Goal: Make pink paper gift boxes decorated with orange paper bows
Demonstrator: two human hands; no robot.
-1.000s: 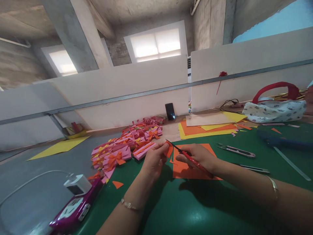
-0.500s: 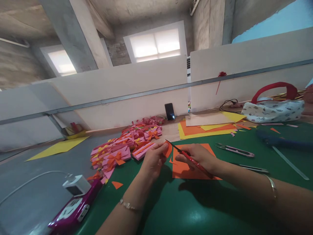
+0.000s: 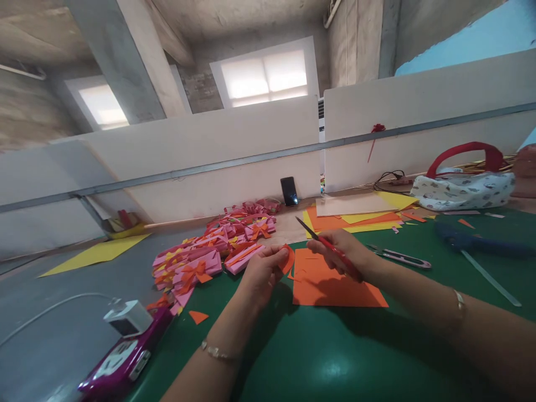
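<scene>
Between the thumb and fingers of my left hand [image 3: 264, 272] is a small piece of orange paper [image 3: 288, 259] with a rounded edge. My right hand [image 3: 341, 251] grips red-handled scissors [image 3: 310, 229], whose dark blades point up and to the left, apart from the piece. Below my right hand an orange sheet [image 3: 330, 287] lies flat on the green mat [image 3: 301, 357]. An orange scrap shows at the sheet's left edge, partly hidden by my left hand. Left of my left hand sits a heap of pink paper pieces with orange bows [image 3: 196, 273].
Thread snips [image 3: 402, 258] and a blue glue gun [image 3: 477, 243] lie to the right. Orange and yellow sheets [image 3: 352, 219] are stacked behind, near an upright phone [image 3: 288, 191] and a cloth basket [image 3: 463, 190]. A purple power strip [image 3: 121, 357] with a white charger is at front left.
My right hand has lifted the scissors up and to the right, away from the orange piece. My left hand still holds the piece in nearly the same place.
</scene>
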